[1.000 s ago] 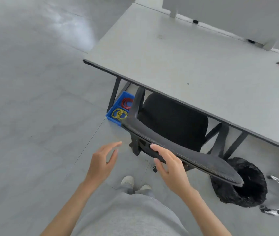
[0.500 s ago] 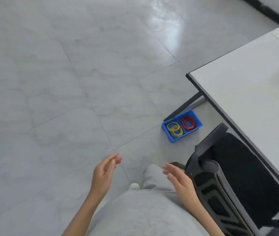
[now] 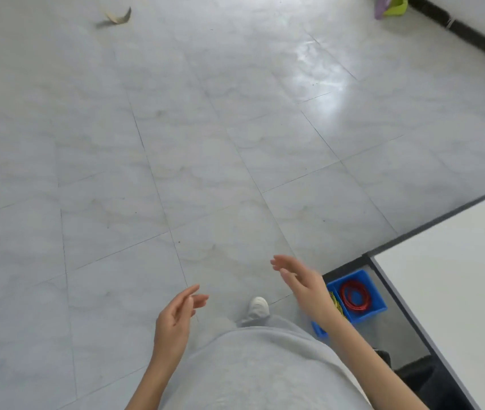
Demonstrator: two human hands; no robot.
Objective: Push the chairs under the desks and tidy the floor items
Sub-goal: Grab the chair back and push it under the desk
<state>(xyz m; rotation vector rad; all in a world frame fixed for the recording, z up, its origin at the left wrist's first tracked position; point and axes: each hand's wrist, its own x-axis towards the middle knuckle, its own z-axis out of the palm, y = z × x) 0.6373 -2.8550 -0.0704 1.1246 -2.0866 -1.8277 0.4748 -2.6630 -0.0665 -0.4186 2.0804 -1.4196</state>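
Both hands' fingers loose, gripping nothing; blue bin [image 3: 378, 303] of rubber bands just beyond right hand [image 3: 304, 287], nearer than left hand [image 3: 176, 324].

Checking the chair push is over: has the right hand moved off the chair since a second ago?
Yes. The right hand has left the chair back and now hangs open above the floor, beside the blue bin near the desk corner.

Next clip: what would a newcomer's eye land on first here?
The blue bin of red bands, on the floor beside the desk corner, half hidden by the right hand. Both hands hang empty, the left hand too. Far off lies a brown scrap.
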